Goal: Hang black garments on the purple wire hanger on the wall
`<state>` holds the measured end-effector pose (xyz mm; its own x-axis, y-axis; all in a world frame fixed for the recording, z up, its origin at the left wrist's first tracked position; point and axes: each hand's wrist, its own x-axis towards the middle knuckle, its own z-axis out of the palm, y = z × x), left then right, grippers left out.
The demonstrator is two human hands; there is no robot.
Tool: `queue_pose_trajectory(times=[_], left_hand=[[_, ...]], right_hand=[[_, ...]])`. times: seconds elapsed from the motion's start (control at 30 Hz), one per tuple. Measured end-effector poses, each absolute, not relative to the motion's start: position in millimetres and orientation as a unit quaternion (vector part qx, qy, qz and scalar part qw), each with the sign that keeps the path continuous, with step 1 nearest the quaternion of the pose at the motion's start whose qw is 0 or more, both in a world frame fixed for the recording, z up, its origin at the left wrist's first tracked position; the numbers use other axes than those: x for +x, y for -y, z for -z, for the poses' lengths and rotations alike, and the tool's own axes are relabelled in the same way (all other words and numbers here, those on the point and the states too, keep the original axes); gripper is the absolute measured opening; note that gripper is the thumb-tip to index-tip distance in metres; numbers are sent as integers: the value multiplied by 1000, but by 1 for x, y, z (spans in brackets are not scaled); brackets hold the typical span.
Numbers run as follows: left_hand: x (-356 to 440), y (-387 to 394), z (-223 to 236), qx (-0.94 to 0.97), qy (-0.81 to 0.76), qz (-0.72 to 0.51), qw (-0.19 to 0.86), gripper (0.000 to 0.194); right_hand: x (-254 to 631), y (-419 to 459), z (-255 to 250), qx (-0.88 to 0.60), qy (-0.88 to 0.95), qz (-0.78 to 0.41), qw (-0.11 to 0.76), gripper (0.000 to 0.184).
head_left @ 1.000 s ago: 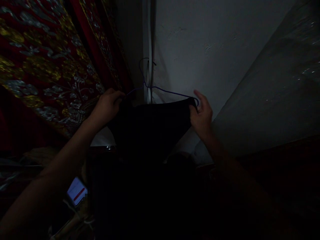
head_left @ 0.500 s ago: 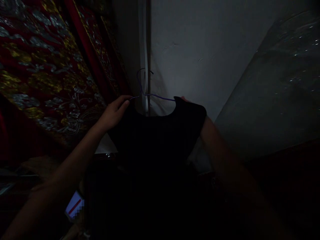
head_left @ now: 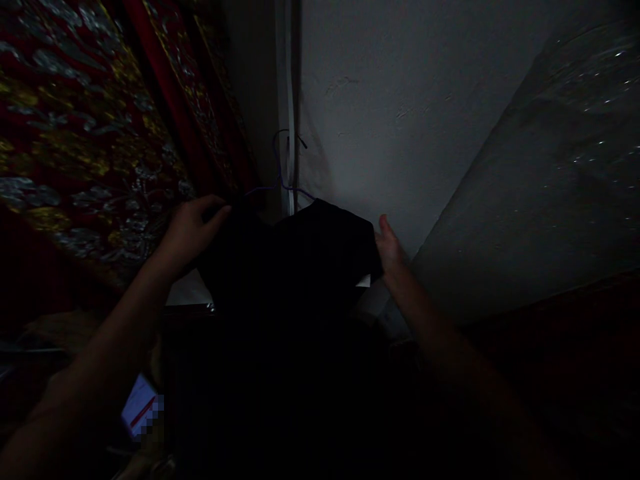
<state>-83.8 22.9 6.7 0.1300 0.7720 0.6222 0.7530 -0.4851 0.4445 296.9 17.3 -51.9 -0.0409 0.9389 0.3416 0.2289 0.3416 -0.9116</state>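
Observation:
A black short-sleeved garment (head_left: 295, 260) hangs on a thin purple wire hanger (head_left: 277, 160), its hook up by a pale vertical strip. At the garment's left shoulder, my left hand (head_left: 187, 230) is closed, fingers and thumb gripping the dark cloth. My right hand (head_left: 389, 248) is at the sleeve edge on the right, thumb stretched upward and apart from the cloth; its other fingers are partly hidden behind the fabric. A small white label (head_left: 364, 281) shows near that edge. The garment's lower part melts into the dark.
Red cloth with gold and silver embroidery (head_left: 90, 133) hangs at left. Behind the garment stands a pale wall (head_left: 390, 120), with a shiny clear plastic sheet (head_left: 550, 173) to the right. A lit phone screen (head_left: 140, 407) glows at lower left.
The right shoulder of the garment has been drawn over the hanger's right arm and now lies further inward. My right hand passed behind the cloth and reappears at its edge, thumb free.

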Motion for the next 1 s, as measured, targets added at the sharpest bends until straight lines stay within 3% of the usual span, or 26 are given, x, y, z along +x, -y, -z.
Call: queue_pose_trajectory(times=[0.07,0.23,0.4,0.57,0.63,0.7,0.8,1.0], left_hand=[[-79,-19,-7,743,-504,-440,0,34],[-52,-14,-25,718,-490,-494,-33,34],[-45,-15,-33,712,-491,-503,-19,29],[-45,-3,-15,747,-444,-480,122,42],[-37,7,-10,784,-378,-463,167,45],[-26,18,-8,820,-309,-440,196,46],[-10,35,-12,858,-240,-393,229,48],[-2,54,-22,853,-220,-376,286,47]], right_hand=[[301,-20,47,-437,595,-397,546,66],[291,-16,-3,-410,572,-353,616,53],[262,22,-30,-378,646,-403,526,62],[244,49,3,-235,722,-575,305,83],[232,37,24,-255,739,-532,324,68],[218,15,44,-317,739,-428,412,50],[206,-20,63,-352,709,-350,501,69],[221,-36,78,-335,661,-548,387,52]])
